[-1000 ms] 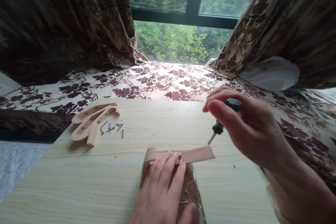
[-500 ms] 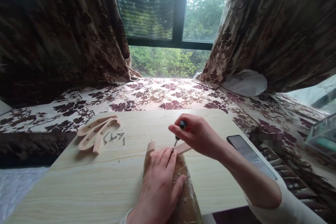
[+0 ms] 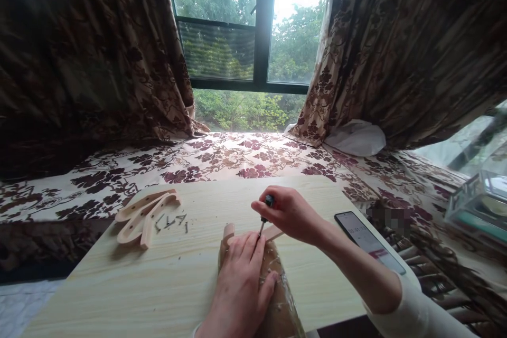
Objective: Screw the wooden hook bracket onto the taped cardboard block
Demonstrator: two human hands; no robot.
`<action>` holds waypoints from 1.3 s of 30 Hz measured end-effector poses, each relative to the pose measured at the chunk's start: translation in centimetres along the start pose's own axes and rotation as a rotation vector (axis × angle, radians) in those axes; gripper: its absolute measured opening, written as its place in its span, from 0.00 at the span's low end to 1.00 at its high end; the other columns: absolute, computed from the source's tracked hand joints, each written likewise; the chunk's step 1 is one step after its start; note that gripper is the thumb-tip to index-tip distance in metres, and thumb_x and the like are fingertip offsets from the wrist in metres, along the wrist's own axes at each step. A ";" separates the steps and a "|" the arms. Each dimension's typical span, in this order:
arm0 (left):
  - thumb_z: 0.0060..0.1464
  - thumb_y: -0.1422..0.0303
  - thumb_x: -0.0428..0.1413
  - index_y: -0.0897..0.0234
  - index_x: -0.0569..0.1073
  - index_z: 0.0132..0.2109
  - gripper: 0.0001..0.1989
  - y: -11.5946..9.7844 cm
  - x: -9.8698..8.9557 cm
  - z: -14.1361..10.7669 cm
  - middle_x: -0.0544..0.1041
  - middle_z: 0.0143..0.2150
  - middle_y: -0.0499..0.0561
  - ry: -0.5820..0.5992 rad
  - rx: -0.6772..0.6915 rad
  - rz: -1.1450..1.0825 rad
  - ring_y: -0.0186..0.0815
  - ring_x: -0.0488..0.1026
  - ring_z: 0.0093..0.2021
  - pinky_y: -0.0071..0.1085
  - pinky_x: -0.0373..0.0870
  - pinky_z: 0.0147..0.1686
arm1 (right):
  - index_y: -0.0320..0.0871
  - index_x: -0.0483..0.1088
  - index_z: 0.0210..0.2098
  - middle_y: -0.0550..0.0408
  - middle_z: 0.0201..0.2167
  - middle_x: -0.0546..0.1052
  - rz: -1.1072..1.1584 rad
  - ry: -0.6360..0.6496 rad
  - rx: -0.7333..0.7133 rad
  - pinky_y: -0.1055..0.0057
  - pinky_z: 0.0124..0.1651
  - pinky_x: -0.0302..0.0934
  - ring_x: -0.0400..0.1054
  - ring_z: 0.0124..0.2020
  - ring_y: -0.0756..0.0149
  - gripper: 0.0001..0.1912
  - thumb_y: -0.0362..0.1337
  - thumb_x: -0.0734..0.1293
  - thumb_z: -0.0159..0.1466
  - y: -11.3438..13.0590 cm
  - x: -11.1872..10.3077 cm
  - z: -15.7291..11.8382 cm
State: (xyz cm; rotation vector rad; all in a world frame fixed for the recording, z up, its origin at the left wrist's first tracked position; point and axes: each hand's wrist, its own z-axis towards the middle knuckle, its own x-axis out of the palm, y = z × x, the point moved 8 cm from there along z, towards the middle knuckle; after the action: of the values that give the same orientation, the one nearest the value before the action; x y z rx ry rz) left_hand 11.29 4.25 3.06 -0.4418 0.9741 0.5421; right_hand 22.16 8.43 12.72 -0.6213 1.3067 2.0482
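Note:
My right hand (image 3: 283, 210) is closed around a screwdriver (image 3: 269, 201) with a dark handle. The thin shaft points down to the fingertips of my left hand (image 3: 241, 274), where its tip is hidden. That left hand lies flat, fingers stretched, pressing on pale wooden pieces on top of a brown block wrapped in clear film (image 3: 281, 306). One rounded wooden end (image 3: 228, 231) shows left of the fingers, and a wooden strip (image 3: 272, 232) runs out to the right beneath my right hand. Most of the wood is covered by my fingers.
Curved wooden pieces with holes (image 3: 144, 220) lie at the table's left, beside several loose screws (image 3: 170, 221). A phone (image 3: 368, 243) rests near the right edge of the pale table (image 3: 138, 296). Farther right stands a clear plastic box (image 3: 481, 211). Patterned cloth covers the window ledge (image 3: 253, 156).
The camera view has tilted up slightly, so everything sits a bit lower. The screwdriver stays at the same spot by my left fingertips, and less of its shaft shows. My left hand keeps its place.

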 end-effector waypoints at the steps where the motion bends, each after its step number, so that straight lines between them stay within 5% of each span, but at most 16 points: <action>1: 0.55 0.66 0.51 0.69 0.64 0.59 0.25 0.0 0.0 0.0 0.69 0.58 0.60 0.003 -0.001 -0.003 0.47 0.64 0.58 0.51 0.66 0.55 | 0.42 0.67 0.24 0.59 0.22 0.71 0.003 0.003 0.002 0.75 0.30 0.53 0.61 0.24 0.72 0.13 0.41 0.65 0.62 0.0 0.0 0.0; 10: 0.55 0.66 0.51 0.68 0.63 0.60 0.26 0.1 0.1 0.0 0.68 0.59 0.60 0.029 -0.025 -0.029 0.47 0.64 0.59 0.50 0.65 0.56 | 0.42 0.68 0.29 0.60 0.22 0.72 0.015 0.110 0.016 0.76 0.30 0.53 0.61 0.23 0.73 0.08 0.40 0.65 0.62 -0.2 0.6 0.3; 14: 0.56 0.66 0.50 0.68 0.62 0.60 0.26 0.1 0.3 -0.1 0.67 0.59 0.59 0.024 -0.023 -0.003 0.47 0.63 0.60 0.49 0.66 0.55 | 0.42 0.66 0.36 0.60 0.26 0.71 -0.116 0.173 -0.101 0.76 0.31 0.53 0.60 0.25 0.73 0.05 0.35 0.66 0.61 0.9 0.6 0.9; 19: 0.56 0.67 0.50 0.70 0.64 0.59 0.24 0.0 0.6 -0.1 0.68 0.58 0.60 0.024 -0.035 0.028 0.48 0.64 0.58 0.50 0.64 0.56 | 0.42 0.66 0.32 0.58 0.26 0.71 -0.284 0.309 -0.169 0.75 0.29 0.49 0.58 0.26 0.72 0.02 0.33 0.65 0.62 2.1 1.1 1.3; 33: 0.55 0.67 0.50 0.68 0.65 0.59 0.24 0.1 0.9 0.3 0.67 0.59 0.60 0.111 -0.105 -0.058 0.49 0.63 0.60 0.52 0.61 0.58 | 0.44 0.64 0.33 0.58 0.26 0.73 -0.439 0.266 -0.093 0.73 0.27 0.46 0.59 0.25 0.71 0.04 0.37 0.62 0.64 2.0 1.3 0.8; 39: 0.55 0.68 0.50 0.67 0.65 0.58 0.23 0.0 0.5 0.3 0.67 0.59 0.60 0.101 -0.110 -0.101 0.48 0.62 0.60 0.52 0.58 0.59 | 0.43 0.65 0.34 0.56 0.31 0.72 -0.480 0.318 -0.166 0.73 0.27 0.45 0.58 0.26 0.72 0.02 0.35 0.62 0.62 2.7 1.1 0.6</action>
State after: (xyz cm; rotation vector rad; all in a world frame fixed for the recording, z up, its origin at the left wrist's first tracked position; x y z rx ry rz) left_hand 11.69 4.50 2.80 -0.6182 1.0163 0.4874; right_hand 19.43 8.35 13.94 -1.2461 1.0271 1.7111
